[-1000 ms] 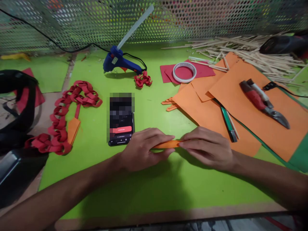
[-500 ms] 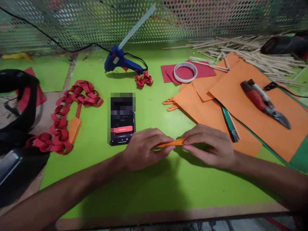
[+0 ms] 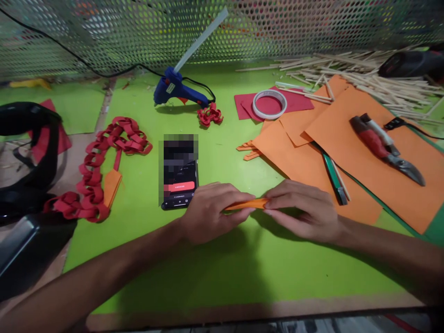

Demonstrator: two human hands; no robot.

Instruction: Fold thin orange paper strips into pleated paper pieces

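A narrow folded strip of orange paper is pinched between my two hands, just above the green tabletop. My left hand grips its left part between thumb and fingers, and part of the strip is hidden in that grip. At the strip's right end, my right hand closes thumb and fingertips on it. A phone with a partly blurred screen lies beside my left hand. Beyond my right hand are large orange paper sheets and several small folded orange pieces.
A blue glue gun stands at the back near a small red paper piece. Left lies a red paper chain. Tape, a green cutter, red-handled pruning shears and wooden sticks are on the right.
The whole scene has shifted slightly to the right in view. My left hand sits slightly closer to my right hand, and both still hold the orange strip.
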